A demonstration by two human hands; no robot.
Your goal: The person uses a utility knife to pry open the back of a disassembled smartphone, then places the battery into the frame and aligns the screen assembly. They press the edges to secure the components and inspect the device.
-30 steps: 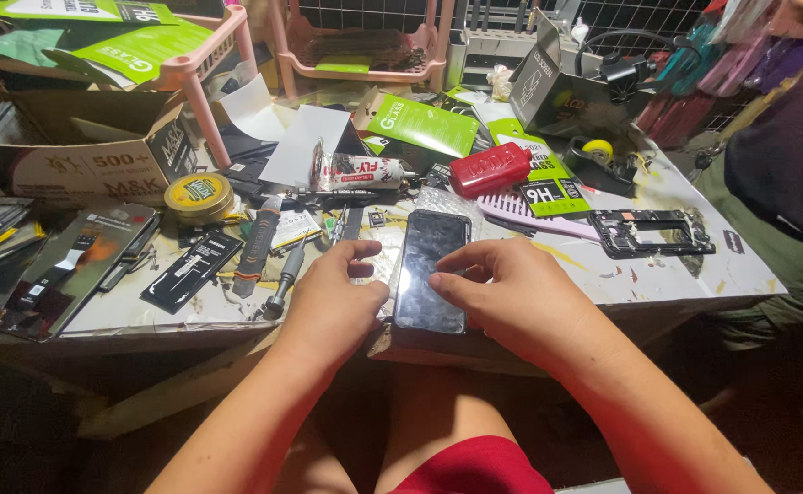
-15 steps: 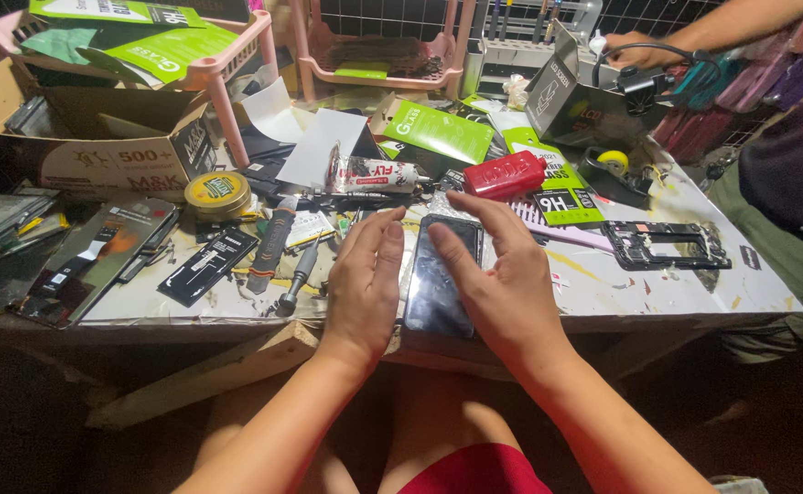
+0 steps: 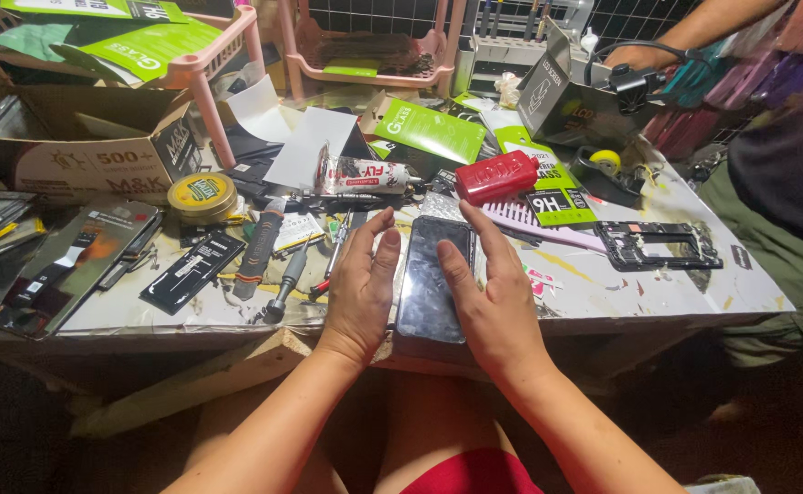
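Both hands, the left hand (image 3: 362, 291) and right hand (image 3: 491, 293), lie open-fingered, flanking and touching the dark phone (image 3: 433, 279) between them.

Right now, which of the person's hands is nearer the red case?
The right hand. Its fingertips reach up just below the red case; the left hand lies farther left, across the phone.

A dark phone screen (image 3: 432, 279) lies at the table's near edge between the left hand (image 3: 362, 288) and the right hand (image 3: 490, 293). Behind it sit a red box (image 3: 495, 177), a green flat packet (image 3: 431, 130) and a black-and-green packet (image 3: 548, 194). A grey upright carton (image 3: 548, 91) stands far right. At left are a brown cardboard box (image 3: 99, 151), a round yellow-labelled tin (image 3: 202, 195) and a long black sleeve (image 3: 72, 265).
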